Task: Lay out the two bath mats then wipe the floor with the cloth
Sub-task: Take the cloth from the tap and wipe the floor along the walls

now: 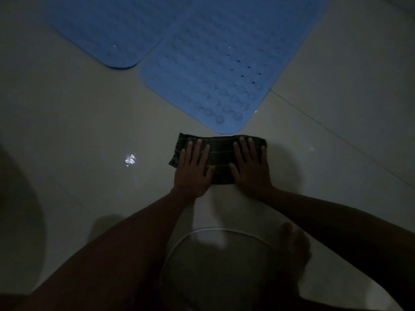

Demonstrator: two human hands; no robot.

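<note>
A pale, glossy tiled floor (336, 70) is filling the dim room, with thin grout lines running diagonally across its right side and a small bright glint of light (129, 159) showing on the tiles left of centre. Two light blue rubber bath mats with rounded corners are lying flat on this floor at the top of the view. The left blue bath mat (107, 30) is sitting further up and to the left, and the right blue bath mat (215, 70), dotted with small holes and round suction cups, is lying beside it, their edges meeting or slightly overlapping. Both mats are turned diagonally to the view, the right one pointing a rounded corner down toward the person.

Just below that corner, close to it but seemingly not touching, a dark folded striped cloth (221, 161) is lying on the tiles, its long axis running left to right across the view, roughly level. The left hand (193, 170) is pressing flat on the cloth's left part with fingers straight and spread, grasping nothing. The right hand (251, 167) is pressing flat on the right part in the same way, fingers extended toward the mats. Both bare forearms are reaching in from the bottom. A bare foot (294, 243) is resting on the floor at lower right, next to a dark rounded shape edged by a thin white curved line (215, 231) whose nature is unclear in the gloom
</note>
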